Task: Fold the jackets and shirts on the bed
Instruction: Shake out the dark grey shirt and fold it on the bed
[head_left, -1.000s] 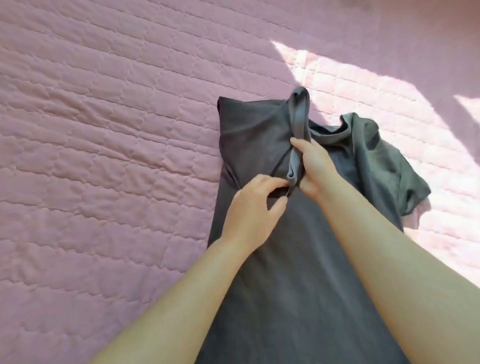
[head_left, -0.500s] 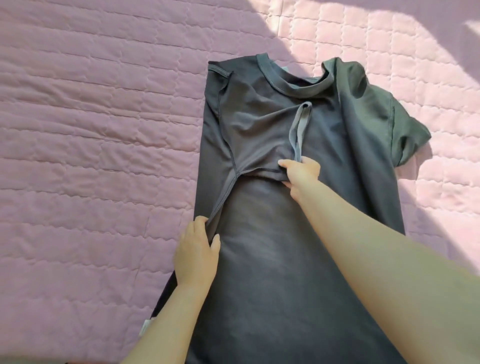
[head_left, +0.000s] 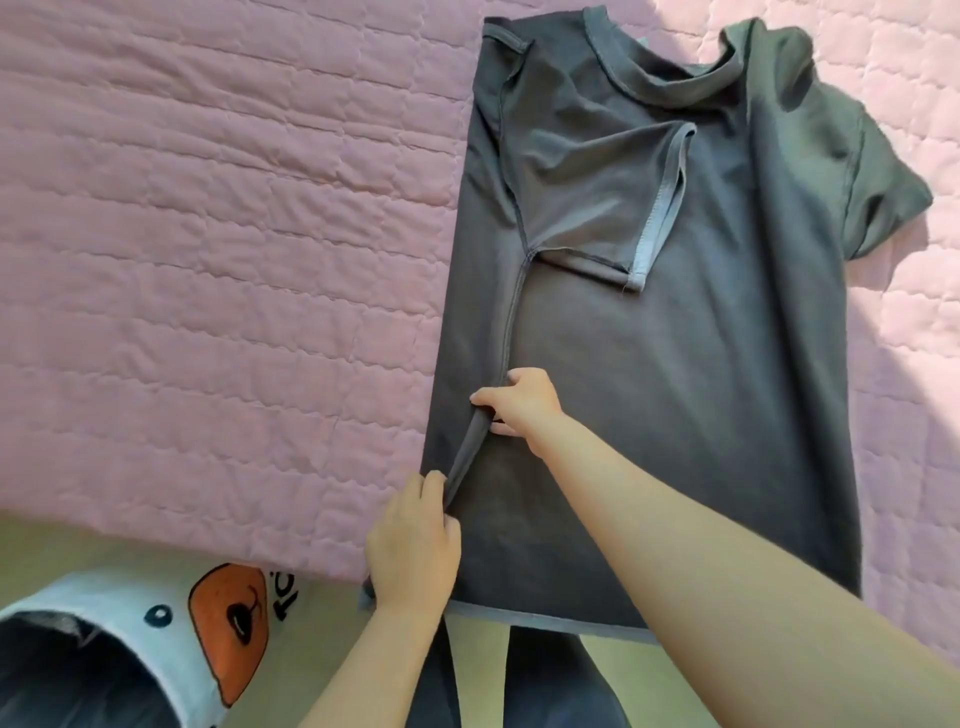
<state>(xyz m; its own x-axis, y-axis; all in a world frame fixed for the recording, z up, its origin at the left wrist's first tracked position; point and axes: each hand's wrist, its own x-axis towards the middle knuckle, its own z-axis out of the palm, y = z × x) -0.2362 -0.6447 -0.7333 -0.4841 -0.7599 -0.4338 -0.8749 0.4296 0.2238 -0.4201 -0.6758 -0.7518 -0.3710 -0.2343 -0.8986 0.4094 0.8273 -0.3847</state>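
A pink quilted bed cover (head_left: 208, 260) fills most of the view, with tan floor (head_left: 62, 545) at 7 o'clock. A dark grey short-sleeved T-shirt (head_left: 675, 389) lies flat on the cover, with its neck at 12 o'clock. One sleeve is folded in and the other sticks out at 2 o'clock. Its hem reaches just past the bed's edge. The left hand (head_left: 413, 551) and the right hand (head_left: 519, 402) each pinch the folded side of the shirt. There is lots of bare cover at 9 o'clock.
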